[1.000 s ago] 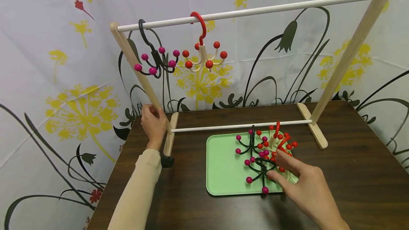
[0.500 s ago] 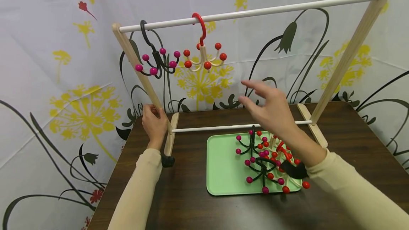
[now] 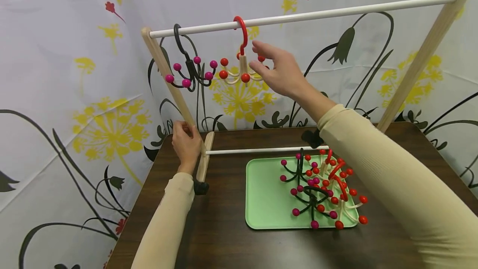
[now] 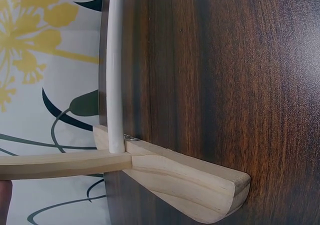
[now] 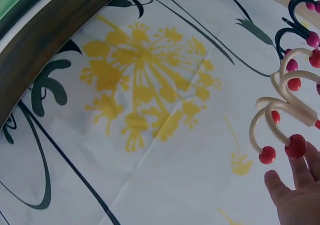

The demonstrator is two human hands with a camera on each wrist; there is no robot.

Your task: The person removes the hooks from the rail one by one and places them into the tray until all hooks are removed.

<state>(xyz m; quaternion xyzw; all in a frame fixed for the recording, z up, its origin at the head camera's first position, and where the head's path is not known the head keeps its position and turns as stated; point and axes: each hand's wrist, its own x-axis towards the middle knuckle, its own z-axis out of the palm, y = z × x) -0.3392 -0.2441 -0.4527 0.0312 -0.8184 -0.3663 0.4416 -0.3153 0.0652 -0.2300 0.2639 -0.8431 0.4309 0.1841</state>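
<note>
My left hand (image 3: 186,144) grips the lower part of the wooden rack's left post (image 3: 169,80); in the left wrist view only a fingertip shows beside that post (image 4: 65,166). Raised near the top white rod (image 3: 317,14), my right hand (image 3: 281,72) has thumb and fingers spread apart. Just left of its fingertips hangs a cream rotating hook hanger (image 3: 243,67) with a red hook and red ball tips. In the right wrist view the fingers (image 5: 300,177) overlap one red ball (image 5: 295,146). A dark hook hanger (image 3: 190,69) with magenta balls hangs farther left on the rod.
A green tray (image 3: 263,190) lies on the dark wooden table (image 3: 220,235), with several dark and cream hook hangers bunched on its right side. The rack's lower white rod (image 3: 254,150) runs behind it. A floral curtain (image 3: 74,136) stands at the back.
My right hand has risen from over the hangers on the tray, up and left to beside the hanging red-hooked hanger. My left hand has stayed on the post.
</note>
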